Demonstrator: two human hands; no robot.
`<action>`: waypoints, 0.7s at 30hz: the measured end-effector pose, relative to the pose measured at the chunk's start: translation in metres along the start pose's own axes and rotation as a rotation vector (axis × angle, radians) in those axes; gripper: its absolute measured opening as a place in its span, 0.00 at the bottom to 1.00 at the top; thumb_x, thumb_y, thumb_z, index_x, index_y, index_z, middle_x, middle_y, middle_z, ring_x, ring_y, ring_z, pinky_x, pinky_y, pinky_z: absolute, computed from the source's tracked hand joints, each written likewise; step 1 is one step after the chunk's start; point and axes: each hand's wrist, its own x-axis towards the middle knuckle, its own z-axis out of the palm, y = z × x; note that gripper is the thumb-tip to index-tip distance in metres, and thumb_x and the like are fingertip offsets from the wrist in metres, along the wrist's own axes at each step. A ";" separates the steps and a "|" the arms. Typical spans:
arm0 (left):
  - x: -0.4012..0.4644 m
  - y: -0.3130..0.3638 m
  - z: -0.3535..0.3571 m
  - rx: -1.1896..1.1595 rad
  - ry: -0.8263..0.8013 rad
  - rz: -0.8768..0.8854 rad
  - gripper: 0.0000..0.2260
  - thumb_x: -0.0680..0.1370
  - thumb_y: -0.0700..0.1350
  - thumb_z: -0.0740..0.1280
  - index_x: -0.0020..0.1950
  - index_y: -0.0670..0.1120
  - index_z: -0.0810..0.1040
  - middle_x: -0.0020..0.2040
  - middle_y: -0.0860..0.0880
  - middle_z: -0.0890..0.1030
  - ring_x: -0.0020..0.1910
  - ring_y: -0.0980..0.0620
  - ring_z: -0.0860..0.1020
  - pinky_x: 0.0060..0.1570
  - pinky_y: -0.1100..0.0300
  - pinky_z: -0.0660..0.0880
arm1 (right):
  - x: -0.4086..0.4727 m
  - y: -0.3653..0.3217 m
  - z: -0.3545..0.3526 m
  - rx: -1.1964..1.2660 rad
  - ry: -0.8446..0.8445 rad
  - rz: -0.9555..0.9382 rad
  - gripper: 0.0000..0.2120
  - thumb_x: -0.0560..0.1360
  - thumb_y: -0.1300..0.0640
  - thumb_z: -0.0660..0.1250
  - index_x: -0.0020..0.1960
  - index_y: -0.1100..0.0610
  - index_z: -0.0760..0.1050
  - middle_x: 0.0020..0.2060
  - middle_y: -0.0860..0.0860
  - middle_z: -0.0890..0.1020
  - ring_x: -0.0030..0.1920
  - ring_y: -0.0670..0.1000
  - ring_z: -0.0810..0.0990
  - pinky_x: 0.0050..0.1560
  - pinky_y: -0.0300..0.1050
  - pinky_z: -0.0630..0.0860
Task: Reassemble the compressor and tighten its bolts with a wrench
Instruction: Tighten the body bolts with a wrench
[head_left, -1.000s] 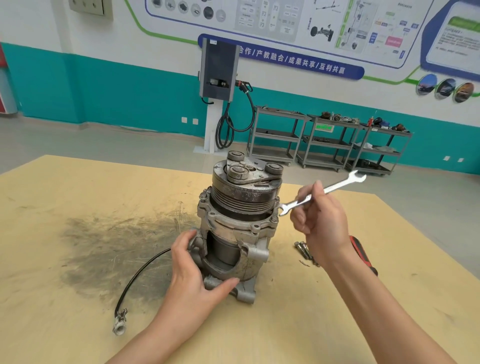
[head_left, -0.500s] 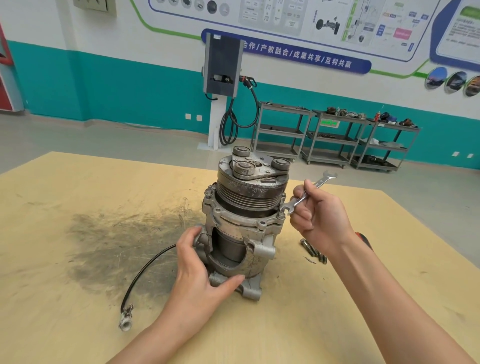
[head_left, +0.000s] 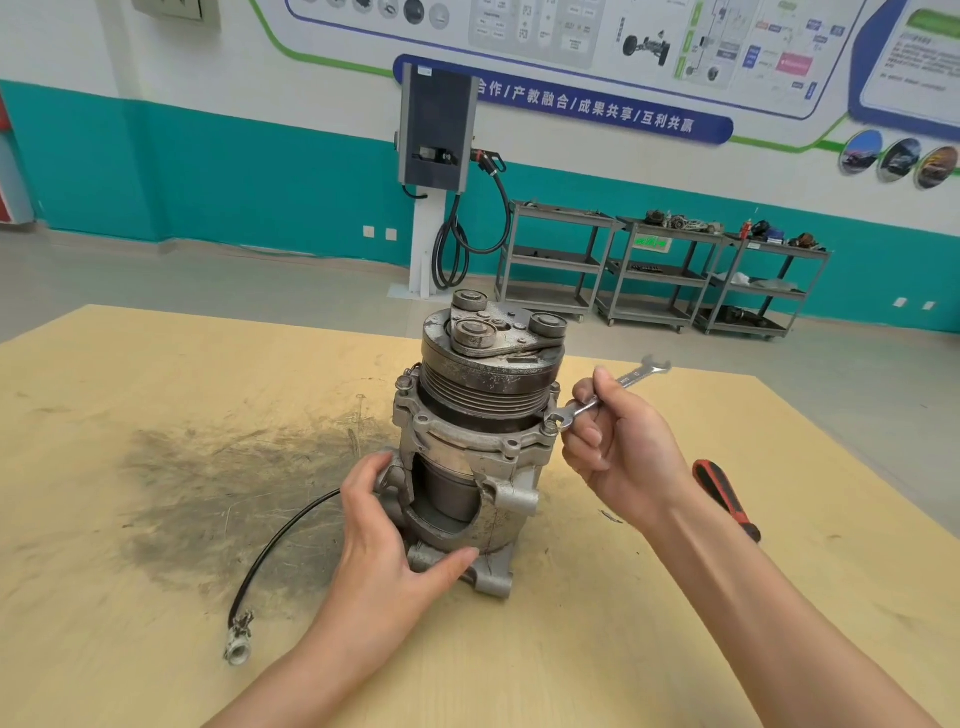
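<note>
A grey metal compressor (head_left: 478, 431) stands upright in the middle of the wooden table (head_left: 156, 623), pulley end up. My left hand (head_left: 384, 540) grips its lower housing, thumb across the front near the base. My right hand (head_left: 623, 452) holds a silver open-ended wrench (head_left: 618, 387). The wrench's lower jaw sits on a bolt (head_left: 549, 427) at the right side of the flange; its other end points up and to the right. Another bolt head (head_left: 402, 385) shows on the flange's left side.
A black cable (head_left: 280, 545) runs from the compressor's base to a metal connector (head_left: 238, 647) at front left. A red-and-black tool handle (head_left: 724, 499) lies on the table to the right. A dark grease stain covers the table's left middle. Metal shelf carts stand by the far wall.
My right hand has brought the wrench down and leftwards from the air onto the right flange bolt. My left hand has kept its grip on the housing.
</note>
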 end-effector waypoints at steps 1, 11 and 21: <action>0.000 0.000 0.000 0.000 0.001 0.002 0.48 0.65 0.51 0.80 0.68 0.63 0.46 0.71 0.52 0.58 0.71 0.56 0.62 0.70 0.63 0.59 | -0.003 0.003 0.000 0.021 0.020 -0.047 0.18 0.83 0.50 0.54 0.38 0.57 0.69 0.20 0.50 0.68 0.18 0.46 0.62 0.20 0.35 0.58; 0.000 0.000 0.000 0.006 0.007 0.003 0.48 0.65 0.51 0.79 0.69 0.65 0.46 0.72 0.52 0.58 0.71 0.55 0.62 0.72 0.58 0.60 | -0.039 0.034 0.012 -0.257 0.133 -0.584 0.16 0.78 0.47 0.57 0.43 0.60 0.70 0.24 0.53 0.75 0.24 0.49 0.72 0.25 0.36 0.66; 0.000 -0.003 0.002 0.021 0.031 0.012 0.48 0.64 0.49 0.80 0.69 0.60 0.48 0.70 0.53 0.59 0.68 0.59 0.61 0.65 0.72 0.57 | -0.048 0.038 0.022 -1.078 0.190 -0.915 0.08 0.78 0.42 0.57 0.41 0.41 0.66 0.29 0.49 0.74 0.28 0.48 0.72 0.28 0.46 0.68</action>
